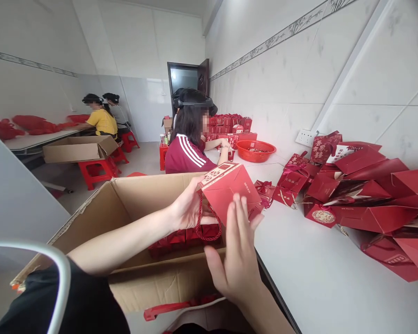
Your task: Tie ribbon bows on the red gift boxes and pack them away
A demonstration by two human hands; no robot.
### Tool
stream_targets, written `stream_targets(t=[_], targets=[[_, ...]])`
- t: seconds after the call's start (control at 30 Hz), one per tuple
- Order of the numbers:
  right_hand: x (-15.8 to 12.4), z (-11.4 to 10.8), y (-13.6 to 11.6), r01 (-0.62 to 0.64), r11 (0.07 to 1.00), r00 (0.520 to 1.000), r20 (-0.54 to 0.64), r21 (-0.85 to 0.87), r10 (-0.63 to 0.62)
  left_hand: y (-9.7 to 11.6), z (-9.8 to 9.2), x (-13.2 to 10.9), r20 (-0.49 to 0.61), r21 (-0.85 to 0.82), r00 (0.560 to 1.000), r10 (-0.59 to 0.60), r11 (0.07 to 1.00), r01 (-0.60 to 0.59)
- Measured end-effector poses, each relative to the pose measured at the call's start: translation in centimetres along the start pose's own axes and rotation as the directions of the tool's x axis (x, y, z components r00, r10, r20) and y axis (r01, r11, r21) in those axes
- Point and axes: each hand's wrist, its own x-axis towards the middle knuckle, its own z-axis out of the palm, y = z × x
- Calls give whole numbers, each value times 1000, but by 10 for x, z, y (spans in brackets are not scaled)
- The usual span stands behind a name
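Note:
A red gift box (230,190) with gold print and a twisted red cord handle is held up over an open cardboard carton (142,195). My left hand (190,206) grips it from the left side, the cord hanging by the fingers. Against the box's near face rests my right hand (235,255), its fingers stretched out and the thumb apart. Inside the carton, red boxes (181,239) lie below my hands.
A white table (292,250) at the right bears a pile of red boxes (376,195) and a red basket (256,150). A person in a maroon shirt (186,155) sits ahead. Red stools (95,171) and another carton (73,148) stand left.

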Motion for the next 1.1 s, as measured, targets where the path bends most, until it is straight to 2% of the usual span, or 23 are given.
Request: stream_targets(t=[0.03,0.1,0.17,0.23,0.3,0.4,0.47,0.5,0.53,0.57,0.6,0.67,0.77,0.9,1.0,1.1], targets=[[2,3,-2,4,1000,1000,18,22,-5,0,-1,1,4,-6,1000,12,1000,-12],[4,8,-11,139,967,984,82,216,-160,2,-3,3,4,-7,999,40,999,-40],[2,9,-20,191,899,973,44,395,-226,5,-7,4,-6,19,999,54,998,-54],[-3,5,-19,129,890,987,34,437,-160,8,-15,5,-29,58,997,77,996,-75],[-11,2,-6,45,907,994,70,419,-82,12,-28,4,-77,94,991,111,990,-104],[-27,6,25,-78,945,991,124,316,40,14,-62,2,-192,176,959,208,969,-175],[-41,14,42,-147,956,978,179,255,103,14,-97,1,-296,348,882,365,902,-256],[-49,18,47,-177,956,970,206,235,130,12,-119,-1,-337,484,813,475,828,-283],[-56,22,51,-203,954,962,226,222,152,9,-141,-4,-361,646,718,595,715,-267],[-63,25,52,-223,951,956,238,214,170,5,-164,-8,-329,789,685,650,588,-179],[-70,27,53,-236,948,953,241,212,183,1,-187,-15,-287,886,688,666,457,-74],[-79,29,51,-241,944,955,225,224,191,-12,-226,-31,-253,963,793,553,225,151],[-88,31,50,-234,944,965,177,233,195,-34,-264,-56,-275,961,853,443,165,224],[-94,35,54,-194,955,976,140,225,165,-62,-284,-73,-284,958,903,322,131,254],[-98,37,58,-139,965,984,138,222,110,-76,-290,-68,-335,941,902,272,135,309],[-107,33,62,-88,986,980,187,138,62,-84,-289,-52,-446,895,865,231,116,431]])
